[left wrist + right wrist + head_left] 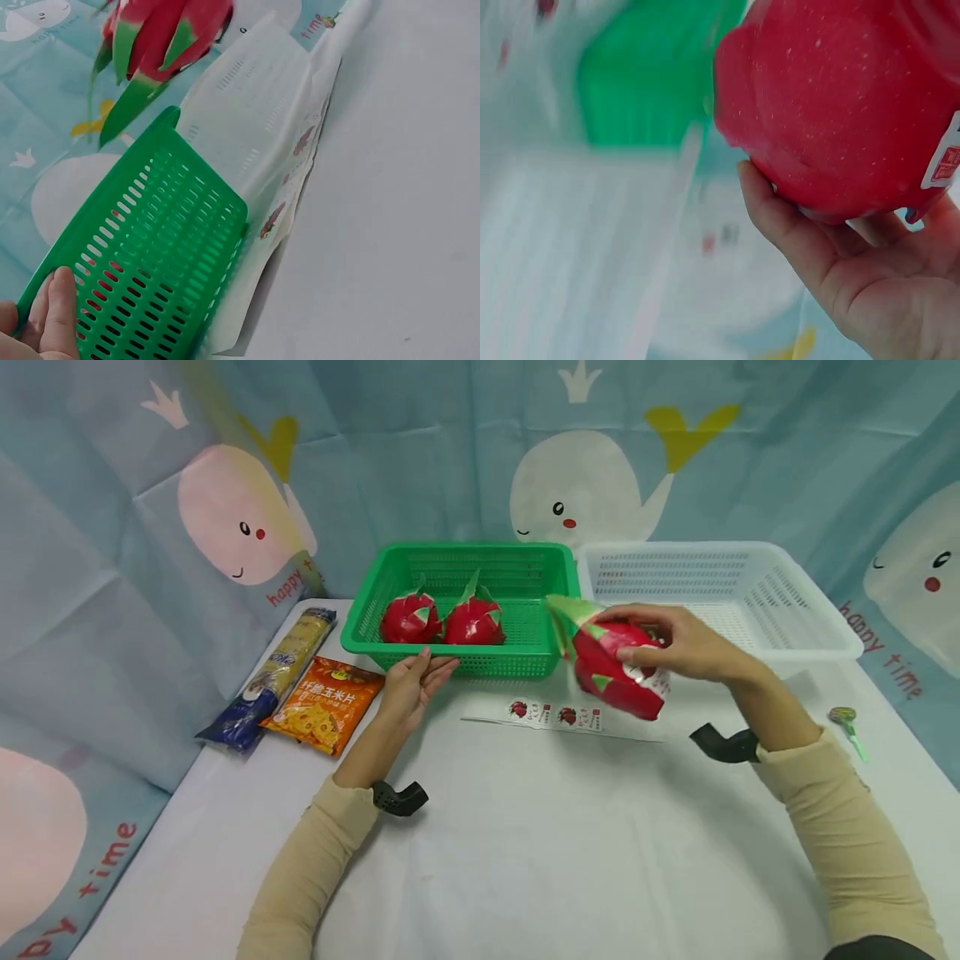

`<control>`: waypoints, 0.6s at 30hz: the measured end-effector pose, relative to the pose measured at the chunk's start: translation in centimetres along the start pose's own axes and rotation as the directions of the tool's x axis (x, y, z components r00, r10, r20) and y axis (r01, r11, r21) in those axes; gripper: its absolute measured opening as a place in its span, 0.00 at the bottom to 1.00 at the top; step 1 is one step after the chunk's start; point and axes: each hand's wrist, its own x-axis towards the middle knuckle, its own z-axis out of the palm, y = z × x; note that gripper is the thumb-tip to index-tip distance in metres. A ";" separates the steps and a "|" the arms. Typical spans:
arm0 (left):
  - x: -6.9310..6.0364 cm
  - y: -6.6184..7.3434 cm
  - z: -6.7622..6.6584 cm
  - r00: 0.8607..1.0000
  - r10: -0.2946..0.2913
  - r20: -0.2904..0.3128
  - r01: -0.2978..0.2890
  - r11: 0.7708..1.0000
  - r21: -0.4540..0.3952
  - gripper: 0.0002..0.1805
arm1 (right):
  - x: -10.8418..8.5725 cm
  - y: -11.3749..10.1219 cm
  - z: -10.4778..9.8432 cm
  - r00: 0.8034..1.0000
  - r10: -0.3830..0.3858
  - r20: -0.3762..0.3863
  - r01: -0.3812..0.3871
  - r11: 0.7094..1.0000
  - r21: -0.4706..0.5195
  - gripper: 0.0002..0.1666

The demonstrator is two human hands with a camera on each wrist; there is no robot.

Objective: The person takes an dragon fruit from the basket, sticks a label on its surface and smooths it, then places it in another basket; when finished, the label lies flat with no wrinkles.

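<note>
In the head view a red dragon fruit [611, 668] with green leaf tips hangs in the air, gripped by my right hand [678, 643], near the inner ends of the two baskets. A white sticker [945, 157] shows on its skin in the right wrist view. My left hand [412, 685] pinches the front rim of the green basket [487, 665], thumb on top and fingers below. Inside that basket sit two dragon fruits [409, 618], [474, 622] side by side. The white basket [795, 647] stands at its right, with no fruit visible inside.
A strip of stickers [543, 715] lies in front of the baskets. An orange snack bag [327, 703] and a long blue-and-yellow packet [273, 677] lie at the left. A lollipop [846, 723] lies at the right edge. A patterned curtain [450, 460] hangs behind.
</note>
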 end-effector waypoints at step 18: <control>0.1 -0.4 -0.4 1.000 0.023 0.018 -0.024 0.999 0.040 0.15 | -2.4 15.6 -14.3 0.691 0.514 -0.509 -0.559 0.826 0.074 0.46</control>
